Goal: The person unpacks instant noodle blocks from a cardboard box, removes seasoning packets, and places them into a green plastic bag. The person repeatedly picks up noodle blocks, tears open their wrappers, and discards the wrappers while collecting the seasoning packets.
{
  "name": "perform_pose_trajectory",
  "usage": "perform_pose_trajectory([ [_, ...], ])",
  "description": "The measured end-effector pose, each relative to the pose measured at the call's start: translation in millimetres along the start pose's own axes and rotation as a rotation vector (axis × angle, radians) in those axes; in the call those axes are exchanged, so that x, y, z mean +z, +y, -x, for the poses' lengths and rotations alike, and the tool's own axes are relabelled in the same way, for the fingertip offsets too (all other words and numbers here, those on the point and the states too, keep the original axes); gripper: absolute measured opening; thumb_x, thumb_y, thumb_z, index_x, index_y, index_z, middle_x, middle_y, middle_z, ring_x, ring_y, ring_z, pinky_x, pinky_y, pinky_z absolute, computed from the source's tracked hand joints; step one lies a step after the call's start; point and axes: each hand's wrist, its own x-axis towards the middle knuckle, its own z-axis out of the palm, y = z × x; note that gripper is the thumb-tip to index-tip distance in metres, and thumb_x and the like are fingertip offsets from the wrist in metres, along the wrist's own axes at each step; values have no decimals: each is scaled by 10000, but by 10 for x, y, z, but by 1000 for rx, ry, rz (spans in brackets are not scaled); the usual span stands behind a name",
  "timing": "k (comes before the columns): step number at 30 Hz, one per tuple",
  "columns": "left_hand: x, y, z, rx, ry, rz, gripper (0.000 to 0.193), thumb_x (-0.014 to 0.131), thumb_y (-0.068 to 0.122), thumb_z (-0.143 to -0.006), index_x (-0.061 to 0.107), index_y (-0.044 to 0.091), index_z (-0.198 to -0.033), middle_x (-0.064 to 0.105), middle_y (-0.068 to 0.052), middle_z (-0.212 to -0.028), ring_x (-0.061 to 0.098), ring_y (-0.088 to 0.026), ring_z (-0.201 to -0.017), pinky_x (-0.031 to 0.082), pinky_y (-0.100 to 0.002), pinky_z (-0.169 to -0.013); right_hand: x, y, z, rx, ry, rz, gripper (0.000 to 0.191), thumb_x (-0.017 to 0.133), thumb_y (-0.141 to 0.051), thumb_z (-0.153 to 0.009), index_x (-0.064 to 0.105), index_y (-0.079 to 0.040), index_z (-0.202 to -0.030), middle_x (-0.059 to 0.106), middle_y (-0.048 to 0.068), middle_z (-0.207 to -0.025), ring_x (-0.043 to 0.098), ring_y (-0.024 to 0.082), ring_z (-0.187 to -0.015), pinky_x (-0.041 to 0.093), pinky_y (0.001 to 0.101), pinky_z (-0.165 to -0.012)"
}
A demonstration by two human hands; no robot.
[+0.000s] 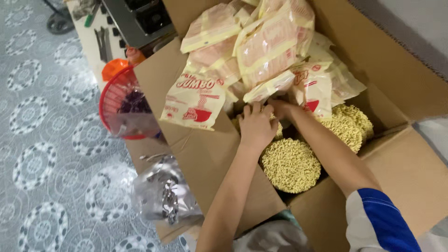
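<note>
One red basket (112,100) seen at left. One cardboard box (205,154), about seven noodle packets (196,100) piled inside, three bare noodle discs (290,164) counted. Left hand (255,127) laid flat, grip loose, on noodles beneath packets. Right hand (280,108) tucked under packets; grip cannot be told.

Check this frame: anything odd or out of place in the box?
Yes. Several round noodle cakes lie bare, unwrapped, in the cardboard box, while wrapped packets are heaped unevenly above them; one packet droops over the box's left flap. Both hands, left hand and right hand, reach in under the pile.
</note>
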Motion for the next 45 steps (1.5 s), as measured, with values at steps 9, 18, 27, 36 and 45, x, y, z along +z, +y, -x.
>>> perform_pose_trajectory([
  [9,66,-62,34,21,47,20,375,748,299,-816,683,160,-1158,563,-134,-1348,495,-410,-1230,420,-685,-977,-172,143,-18,-46,-80,-216,655,727,-205,-799,569,-89,-1425,615,192,-1397,589,311,-1281,467,383,-1060],
  [18,3,-29,22,-29,32,29,324,754,329,-826,711,188,-1114,587,-109,-1277,498,-397,-1245,423,-656,-944,-339,98,217,-86,-269,-205,645,821,-265,-689,665,-90,-1290,728,116,-1258,672,254,-1190,510,348,-1011],
  [27,17,-67,52,-15,48,65,362,738,312,-816,705,185,-1153,603,-101,-1267,518,-372,-1219,419,-639,-962,-249,88,178,-14,118,-308,550,769,-154,-728,686,-78,-1267,724,155,-1210,678,263,-1123,543,378,-947],
  [36,88,-52,130,7,51,55,367,700,362,-876,689,144,-1171,614,-126,-1291,514,-390,-1264,409,-612,-1029,-1265,-187,1313,327,151,-659,508,708,-187,-824,576,-163,-1313,743,90,-1017,727,181,-806,571,378,-711],
  [45,72,-112,111,-63,178,590,390,553,345,-1077,616,15,-1275,676,-232,-1213,646,-419,-1127,512,-470,-996,-1499,121,1494,241,336,-831,390,742,-163,-840,690,-15,-1198,731,69,-911,652,134,-802,524,317,-738],
])
